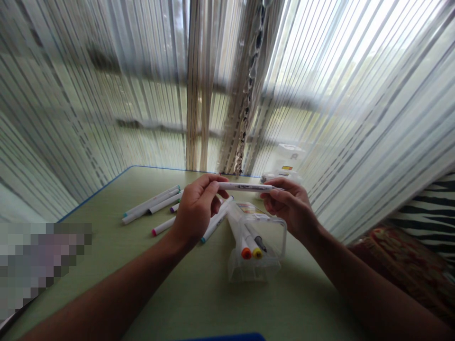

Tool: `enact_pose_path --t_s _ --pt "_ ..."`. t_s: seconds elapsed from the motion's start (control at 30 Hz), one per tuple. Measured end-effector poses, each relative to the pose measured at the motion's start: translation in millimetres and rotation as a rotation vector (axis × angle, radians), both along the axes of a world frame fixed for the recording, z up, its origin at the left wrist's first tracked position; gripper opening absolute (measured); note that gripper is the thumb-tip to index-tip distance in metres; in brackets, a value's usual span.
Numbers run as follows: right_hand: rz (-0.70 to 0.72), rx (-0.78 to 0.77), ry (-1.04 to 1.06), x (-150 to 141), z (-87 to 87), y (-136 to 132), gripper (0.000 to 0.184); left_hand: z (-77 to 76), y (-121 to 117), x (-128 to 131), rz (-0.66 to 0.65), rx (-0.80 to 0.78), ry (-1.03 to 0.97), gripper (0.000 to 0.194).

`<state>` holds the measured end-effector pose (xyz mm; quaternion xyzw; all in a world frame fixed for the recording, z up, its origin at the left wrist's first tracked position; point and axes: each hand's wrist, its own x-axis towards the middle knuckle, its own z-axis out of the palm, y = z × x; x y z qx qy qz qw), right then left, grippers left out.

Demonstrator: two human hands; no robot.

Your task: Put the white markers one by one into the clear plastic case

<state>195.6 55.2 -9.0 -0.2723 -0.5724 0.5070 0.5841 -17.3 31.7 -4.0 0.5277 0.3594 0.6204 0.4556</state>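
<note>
- From the head view, I'm seeing the left hand [196,202] and right hand [292,202] holding a white marker [244,187] nearly level over the far end of the clear case [254,273].
- Each grip is clamping the marker, thumb against fingers, one near either end.
- It's looking light, stiff and smooth, perhaps slightly slippery; the mid-barrel is probably offering the steadiest hold.
- An orange-ended marker [246,253] and a yellow-ended marker [257,253] are lying inside the case; a pink-ended marker [163,226] is resting left of it on the counter [199,293].
</note>
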Motion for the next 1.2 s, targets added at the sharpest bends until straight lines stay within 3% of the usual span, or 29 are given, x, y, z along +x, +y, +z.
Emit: enact_pose_path --t_s 1.2 --pt "0.012 -0.007 -0.002 -0.2 1.6 -1.1 0.012 0.3 -0.6 -0.7 0.002 0.006 0.017 0.02"
